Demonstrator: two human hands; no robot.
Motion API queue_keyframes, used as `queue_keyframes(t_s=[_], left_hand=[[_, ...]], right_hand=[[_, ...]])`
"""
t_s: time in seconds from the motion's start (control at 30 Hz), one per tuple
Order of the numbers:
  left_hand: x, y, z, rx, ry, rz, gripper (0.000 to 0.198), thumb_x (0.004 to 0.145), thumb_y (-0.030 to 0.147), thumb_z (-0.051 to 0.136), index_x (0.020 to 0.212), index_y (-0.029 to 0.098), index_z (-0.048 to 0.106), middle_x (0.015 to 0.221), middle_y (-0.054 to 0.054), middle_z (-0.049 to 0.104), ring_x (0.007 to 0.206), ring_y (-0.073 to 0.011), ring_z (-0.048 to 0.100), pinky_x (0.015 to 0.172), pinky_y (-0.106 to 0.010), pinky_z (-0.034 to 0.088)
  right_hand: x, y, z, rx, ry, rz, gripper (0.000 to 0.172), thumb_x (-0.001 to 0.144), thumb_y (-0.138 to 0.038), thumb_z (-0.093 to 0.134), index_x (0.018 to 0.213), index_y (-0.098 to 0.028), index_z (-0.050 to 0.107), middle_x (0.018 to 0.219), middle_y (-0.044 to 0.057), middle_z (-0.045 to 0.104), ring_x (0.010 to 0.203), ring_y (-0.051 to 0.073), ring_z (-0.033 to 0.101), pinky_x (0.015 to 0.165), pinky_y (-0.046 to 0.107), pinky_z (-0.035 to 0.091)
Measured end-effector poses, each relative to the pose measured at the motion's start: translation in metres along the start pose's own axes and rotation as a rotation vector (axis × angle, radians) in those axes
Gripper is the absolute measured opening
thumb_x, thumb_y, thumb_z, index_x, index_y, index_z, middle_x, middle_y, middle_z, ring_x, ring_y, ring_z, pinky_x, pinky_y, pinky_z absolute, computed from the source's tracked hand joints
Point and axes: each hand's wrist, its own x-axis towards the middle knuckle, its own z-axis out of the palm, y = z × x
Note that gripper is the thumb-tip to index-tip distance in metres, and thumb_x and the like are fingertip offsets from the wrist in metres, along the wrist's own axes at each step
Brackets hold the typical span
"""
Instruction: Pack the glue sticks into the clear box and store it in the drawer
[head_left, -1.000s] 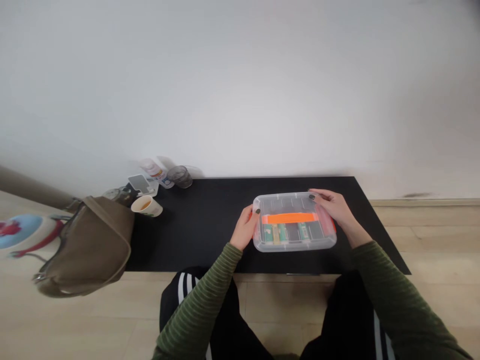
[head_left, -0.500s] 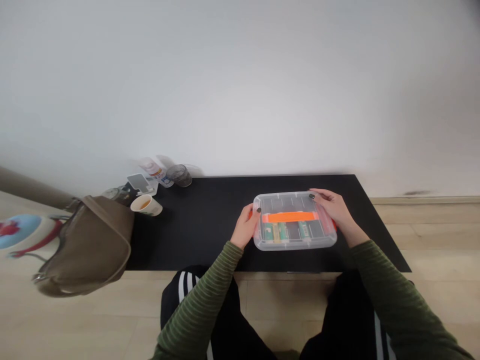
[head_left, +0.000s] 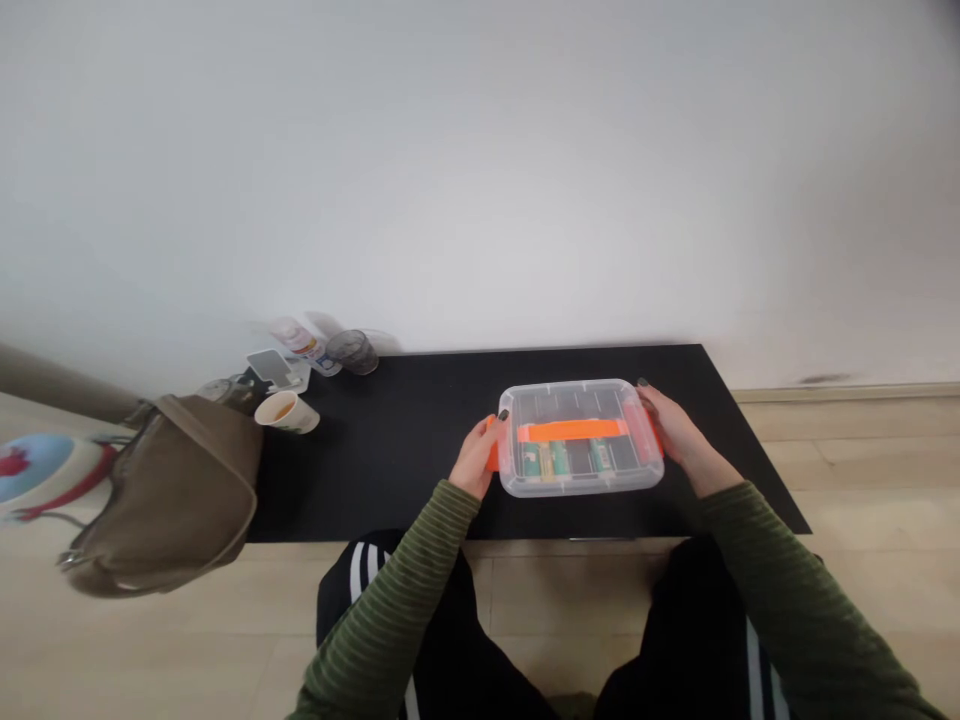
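Observation:
A clear plastic storage box (head_left: 581,395) with a lid is at the front middle of the black table (head_left: 390,470). An orange handle (head_left: 572,430) lies flat across its lid, and green-and-white items (head_left: 559,460) show through the lid. My left hand (head_left: 475,457) grips the box's left end, thumb at the orange latch (head_left: 492,452), which stands out from the side. At the other end, my right hand (head_left: 681,435) is closed around the right edge by a second orange latch (head_left: 651,425). The undersides of both hands' fingers are hidden.
To the left, a brown bag (head_left: 176,490) hangs over the table's end. Near it are a paper cup (head_left: 287,411) holding an orange-brown drink, a grey phone-like object (head_left: 274,369), a spray-can-like bottle (head_left: 305,345) and a dark glass (head_left: 352,352). A white wall (head_left: 525,200) rises behind.
The left latch now sticks outward under my left hand. My right thumb has come off the lid's top and moved to the right edge. The view has shifted slightly.

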Motion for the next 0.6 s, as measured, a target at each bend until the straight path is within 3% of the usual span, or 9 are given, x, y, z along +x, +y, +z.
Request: queue_keyframes(t_s=[0.13, 0.27, 0.33, 0.47, 0.6], left_hand=[[-0.013, 0.009, 0.008, -0.204, -0.126, -0.144, 0.046, 0.071, 0.043, 0.079, 0.102, 0.011, 0.067, 0.087, -0.012, 0.072, 0.081, -0.0240, 0.069, 0.075, -0.035, 0.056], [-0.018, 0.016, 0.015, -0.230, -0.090, -0.086, 0.045, 0.065, 0.028, 0.082, 0.103, 0.012, 0.066, 0.090, -0.009, 0.072, 0.078, -0.0192, 0.068, 0.075, -0.031, 0.055], [-0.018, 0.016, 0.017, -0.205, -0.062, -0.038, 0.042, 0.066, 0.027, 0.080, 0.103, 0.014, 0.065, 0.093, -0.006, 0.071, 0.076, -0.0164, 0.066, 0.076, -0.030, 0.054], [-0.015, 0.010, 0.016, -0.120, -0.041, 0.024, 0.038, 0.072, 0.030, 0.074, 0.105, 0.015, 0.064, 0.091, -0.004, 0.069, 0.077, -0.0152, 0.064, 0.077, -0.030, 0.052], [-0.011, 0.003, 0.011, -0.044, -0.046, 0.073, 0.037, 0.075, 0.032, 0.071, 0.108, 0.016, 0.063, 0.094, -0.004, 0.067, 0.082, -0.0163, 0.063, 0.082, -0.031, 0.051]], right_hand=[[-0.017, -0.001, 0.002, 0.082, -0.094, 0.161, 0.032, 0.086, -0.052, 0.054, 0.077, -0.022, 0.061, 0.072, 0.004, 0.071, 0.067, 0.019, 0.067, 0.067, 0.032, 0.058], [-0.038, -0.010, 0.004, 0.219, -0.104, 0.231, 0.021, 0.079, -0.040, 0.067, 0.073, -0.020, 0.062, 0.064, -0.001, 0.066, 0.057, 0.013, 0.060, 0.059, 0.025, 0.053], [-0.047, -0.015, 0.005, 0.226, -0.107, 0.191, 0.018, 0.074, -0.034, 0.073, 0.083, -0.020, 0.066, 0.071, -0.001, 0.069, 0.062, 0.013, 0.062, 0.060, 0.023, 0.053], [-0.058, -0.018, 0.011, 0.146, -0.066, 0.064, 0.056, 0.066, -0.021, 0.079, 0.118, -0.024, 0.061, 0.103, 0.001, 0.072, 0.090, 0.017, 0.067, 0.075, 0.025, 0.055], [-0.059, -0.011, 0.017, 0.051, -0.019, 0.000, 0.061, 0.070, -0.023, 0.075, 0.128, -0.026, 0.055, 0.117, 0.003, 0.068, 0.106, 0.021, 0.065, 0.085, 0.030, 0.056]])
